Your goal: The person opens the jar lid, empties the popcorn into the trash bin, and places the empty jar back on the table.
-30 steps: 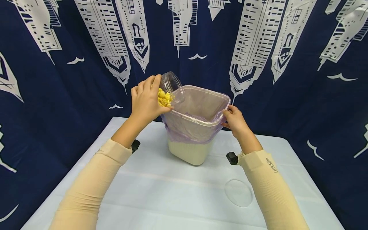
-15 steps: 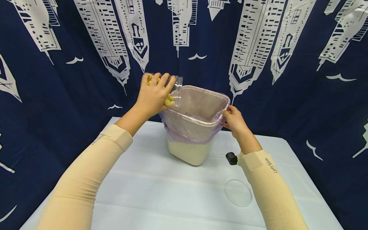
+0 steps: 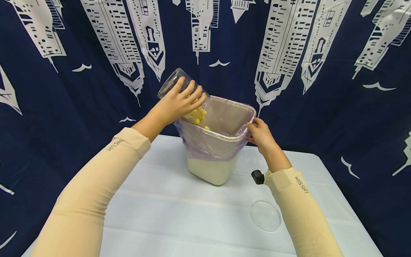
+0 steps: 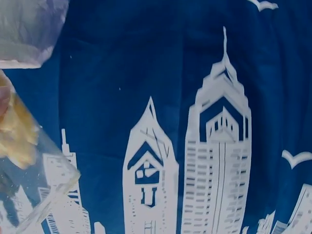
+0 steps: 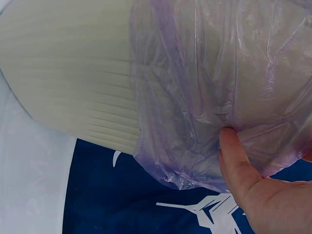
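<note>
My left hand grips a clear plastic jar at the left side of the bin's mouth. The jar is tipped steeply, base up and mouth down toward the inside. Yellow popcorn sits at its mouth end, and some pieces show just inside the rim. The cream trash bin stands upright, its upper part covered by a thin purple trash bag folded over the rim. With my right hand I hold the bin's lined right rim. In the right wrist view a finger presses against the bag.
A clear round lid lies on the white-covered table, near my right forearm. Behind the table hangs a dark blue curtain printed with white buildings. A black wrist camera sits at my right cuff.
My left hand has turned the jar from a slight tilt to base-up over the bin's left side. The popcorn has slid toward the jar's mouth. My right hand stays at the rim.
</note>
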Demonstrator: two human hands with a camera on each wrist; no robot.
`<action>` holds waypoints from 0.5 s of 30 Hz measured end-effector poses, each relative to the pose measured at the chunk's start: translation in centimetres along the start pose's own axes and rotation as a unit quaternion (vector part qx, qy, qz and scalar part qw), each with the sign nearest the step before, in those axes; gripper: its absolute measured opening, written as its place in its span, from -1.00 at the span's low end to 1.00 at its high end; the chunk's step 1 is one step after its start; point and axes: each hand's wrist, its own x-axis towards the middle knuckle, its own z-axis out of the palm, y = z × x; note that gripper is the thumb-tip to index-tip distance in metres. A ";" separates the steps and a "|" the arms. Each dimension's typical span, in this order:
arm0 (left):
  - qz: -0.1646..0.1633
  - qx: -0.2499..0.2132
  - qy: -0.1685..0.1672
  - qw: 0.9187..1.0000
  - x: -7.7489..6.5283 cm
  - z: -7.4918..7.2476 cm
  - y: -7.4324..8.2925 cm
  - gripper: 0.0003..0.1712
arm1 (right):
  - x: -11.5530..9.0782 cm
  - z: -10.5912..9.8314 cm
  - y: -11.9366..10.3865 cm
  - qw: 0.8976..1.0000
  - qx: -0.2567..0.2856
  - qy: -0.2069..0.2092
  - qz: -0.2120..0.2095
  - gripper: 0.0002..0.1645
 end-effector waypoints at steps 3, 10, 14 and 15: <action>0.047 0.033 0.010 0.998 0.5 0.0 -0.5 -0.49 | -0.1 0.0 -0.1 1.000 -0.003 0.001 0.001 -0.42; 0.136 0.076 0.030 0.987 1.4 -0.2 -0.9 -0.43 | -0.1 0.0 -0.2 1.000 -0.003 -0.002 0.004 -0.41; 0.149 0.079 0.031 0.985 1.7 -0.2 -0.7 -0.40 | 0.0 0.0 -0.1 1.000 -0.002 0.000 0.007 -0.42; 0.148 0.078 0.030 0.985 1.7 -0.2 -0.7 -0.39 | 0.0 0.1 -0.1 1.000 -0.002 0.000 0.007 -0.41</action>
